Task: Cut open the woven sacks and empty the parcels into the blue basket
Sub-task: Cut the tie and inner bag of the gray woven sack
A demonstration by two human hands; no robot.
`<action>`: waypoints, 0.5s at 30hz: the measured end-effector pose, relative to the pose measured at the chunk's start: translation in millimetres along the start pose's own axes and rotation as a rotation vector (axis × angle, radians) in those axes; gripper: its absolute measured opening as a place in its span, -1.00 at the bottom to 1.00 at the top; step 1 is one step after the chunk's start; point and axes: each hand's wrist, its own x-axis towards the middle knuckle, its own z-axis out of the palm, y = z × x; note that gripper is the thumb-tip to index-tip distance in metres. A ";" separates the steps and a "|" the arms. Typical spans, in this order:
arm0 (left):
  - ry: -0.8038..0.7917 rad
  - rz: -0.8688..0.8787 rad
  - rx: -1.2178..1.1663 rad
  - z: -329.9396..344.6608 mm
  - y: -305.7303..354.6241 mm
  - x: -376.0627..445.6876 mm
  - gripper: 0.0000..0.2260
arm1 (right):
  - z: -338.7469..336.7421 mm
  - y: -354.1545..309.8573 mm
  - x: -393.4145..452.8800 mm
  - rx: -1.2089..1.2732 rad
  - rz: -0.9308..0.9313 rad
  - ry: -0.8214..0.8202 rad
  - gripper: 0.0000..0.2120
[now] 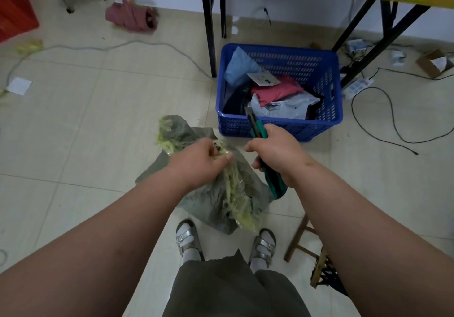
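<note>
Both hands worked the woven sack (211, 191), just short of the blue basket (280, 125).
My left hand (199, 162) pinched its frayed mouth taut; my right hand (277, 152) gripped the cutter (258, 130), fingers wrapped, probably ready to slice.

A grey sack (208, 199) is showing frayed yellow-green strands. The knife (264, 149) is showing a teal and black handle. The blue basket (280, 125), patterned with slots, is holding pink, pale blue and grey parcels (277, 95).
</note>
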 end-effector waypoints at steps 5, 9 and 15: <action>-0.083 -0.184 -0.486 -2.0 -11.8 -2.7 -0.53 | 1.4 9.1 -22.3 -0.323 -0.053 -0.056 -0.74; -0.063 -0.228 -0.615 -2.8 -12.6 -5.4 -0.63 | 17.2 22.0 -44.1 -0.570 -0.153 -0.146 -0.79; -0.006 -0.149 -0.538 -1.1 -7.9 -9.4 -0.93 | 25.3 27.6 -52.5 -0.761 -0.275 -0.077 -0.77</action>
